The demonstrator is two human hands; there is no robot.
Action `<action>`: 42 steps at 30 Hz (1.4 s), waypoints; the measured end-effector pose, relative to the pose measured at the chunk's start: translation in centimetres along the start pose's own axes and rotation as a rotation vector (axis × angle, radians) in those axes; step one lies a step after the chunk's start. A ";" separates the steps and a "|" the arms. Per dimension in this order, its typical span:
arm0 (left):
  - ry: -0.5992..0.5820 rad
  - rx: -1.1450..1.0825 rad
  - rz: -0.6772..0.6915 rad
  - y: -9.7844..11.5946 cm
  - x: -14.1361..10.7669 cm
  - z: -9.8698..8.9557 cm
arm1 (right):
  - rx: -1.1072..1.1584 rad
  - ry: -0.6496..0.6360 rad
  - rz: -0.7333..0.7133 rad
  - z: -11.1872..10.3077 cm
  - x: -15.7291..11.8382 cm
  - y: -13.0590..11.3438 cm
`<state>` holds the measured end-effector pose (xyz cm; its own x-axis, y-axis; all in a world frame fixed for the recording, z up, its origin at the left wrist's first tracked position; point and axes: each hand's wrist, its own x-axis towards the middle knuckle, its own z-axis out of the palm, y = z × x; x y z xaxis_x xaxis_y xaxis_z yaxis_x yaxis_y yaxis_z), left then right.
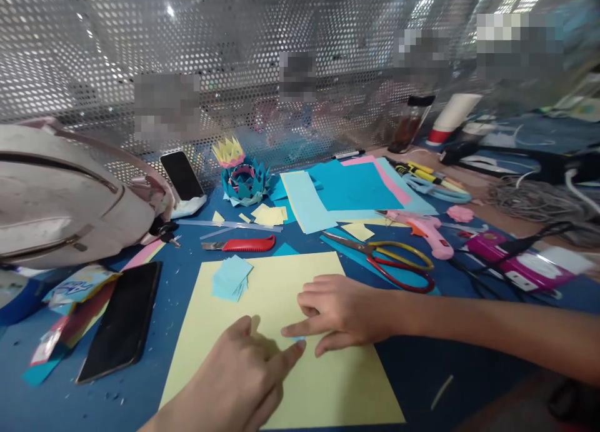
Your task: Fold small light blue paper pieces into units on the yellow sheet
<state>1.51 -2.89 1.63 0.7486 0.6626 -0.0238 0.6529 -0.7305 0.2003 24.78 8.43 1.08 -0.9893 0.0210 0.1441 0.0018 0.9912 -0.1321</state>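
Note:
My left hand [248, 366] rests low on a large pale yellow sheet [319, 394]. Its outstretched index finger presses at a tiny piece of light blue paper [299, 339], mostly hidden under the fingertips. From the right comes my right hand [340, 313], its index finger stretched along the far side of that piece, thumb apart and nothing gripped. A loose stack of light blue paper squares [232, 277] lies on the sheet's upper left. Just beyond the sheet are a red utility knife [241, 244] and scissors with red and yellow handles [391, 263].
A pink glue gun [424, 229] and a magenta device with cables [520, 260] lie right. Behind are coloured paper sheets [347, 188] and a folded-paper flower [244, 180]. Left are a bag [70, 188], a dark phone [124, 322], another propped phone [182, 174] and wrappers [77, 288].

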 end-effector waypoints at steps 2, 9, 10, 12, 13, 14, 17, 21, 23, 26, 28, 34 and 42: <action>0.004 -0.008 -0.002 0.0 0.0 0.0 | -0.019 0.004 -0.007 0.3 0.5 0.0; -0.021 -0.057 -0.042 0.1 -0.2 -0.3 | 0.003 0.008 0.034 0.5 0.6 -0.2; -0.022 -0.066 -0.043 0.1 -0.3 -0.3 | 0.007 0.013 0.054 0.6 0.3 -0.3; -0.017 -0.070 -0.040 0.1 -0.4 -0.4 | 0.021 -0.002 0.101 0.6 -0.7 -0.4; -0.011 -0.068 -0.036 0.1 -0.4 -0.4 | 0.032 0.002 0.118 0.6 -1.2 -0.4; -0.001 -0.066 -0.032 0.1 -0.4 -0.3 | 0.041 0.009 0.140 0.6 -1.7 -0.4; 0.082 -0.059 -0.010 0.0 -0.2 0.2 | 0.099 0.044 0.199 0.2 -2.8 -0.5; 0.326 -0.061 -0.009 0.1 0.7 1.1 | 0.184 0.107 0.230 -0.3 -2.9 -0.9; 0.374 -0.134 -0.033 0.3 1.3 1.3 | 0.204 0.121 0.207 -0.3 -2.5 -1.1; 0.366 -0.311 -0.125 0.5 2.2 1.2 | 0.208 0.125 0.206 -0.1 -1.7 -1.5; 0.380 -0.399 -0.207 0.5 2.7 1.1 | 0.206 0.135 0.240 0.2 -1.2 -1.6; 0.408 -0.608 -0.377 0.1 3.4 0.5 | 0.263 0.139 0.390 0.1 -0.2 -1.5; 0.418 -0.822 -0.509 0.1 3.8 0.1 | 0.368 0.234 0.306 -1.1 -0.5 -1.6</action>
<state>4.41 -0.41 1.48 0.2063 0.9783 0.0168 0.4828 -0.1167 0.8679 25.40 7.02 2.32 -0.8928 0.3719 0.2542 0.1923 0.8249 -0.5315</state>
